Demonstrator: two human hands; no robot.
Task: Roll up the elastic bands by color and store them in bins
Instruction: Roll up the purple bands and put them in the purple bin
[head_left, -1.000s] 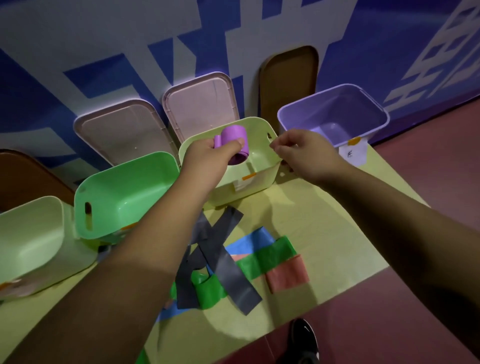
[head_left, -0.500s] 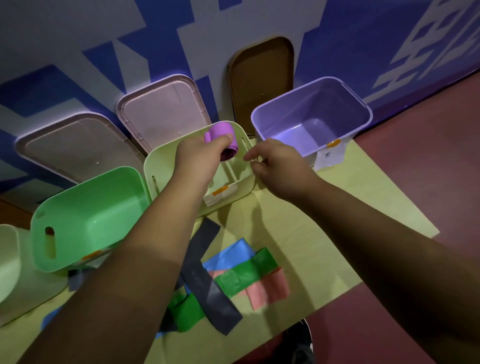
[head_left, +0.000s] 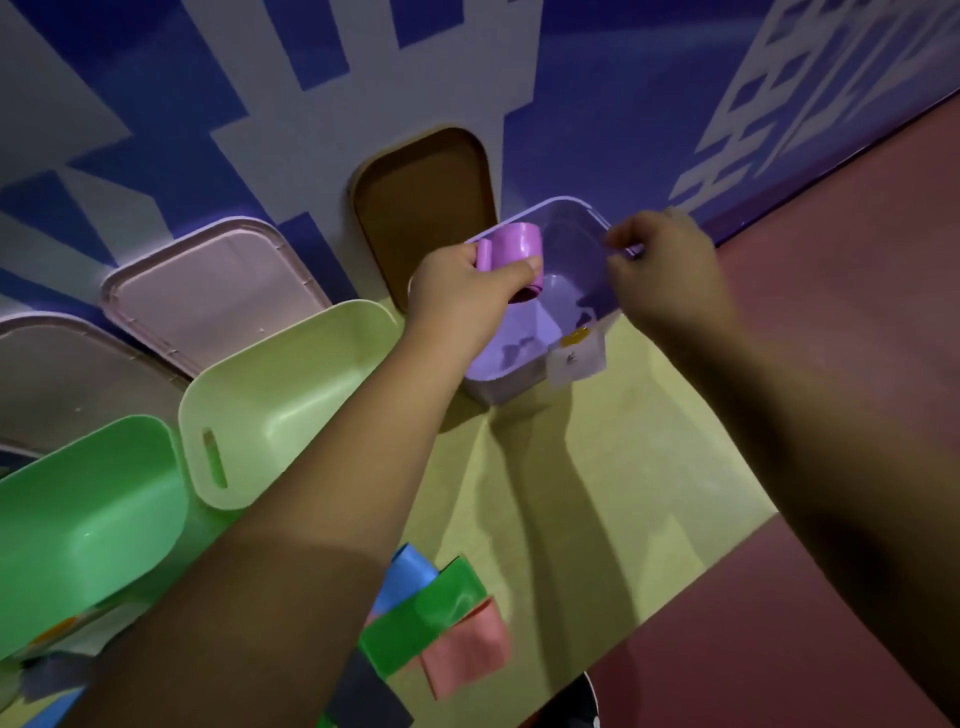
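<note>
My left hand grips a rolled purple band and holds it above the open purple bin at the back right of the yellow table. My right hand is at the bin's far right rim, and its thumb and fingers curl onto that edge. Loose bands lie near the table's front edge: a blue one, a green one, a pink one and a dark grey one, partly hidden by my left forearm.
A pale yellow-green bin and a green bin stand left of the purple one. Pinkish lids and a brown lid lean on the blue-and-white wall. Red floor lies to the right.
Both hands moved right, from over the yellow-green bin to the purple bin. The purple roll went with my left hand. My right hand now reaches the purple bin's rim.
</note>
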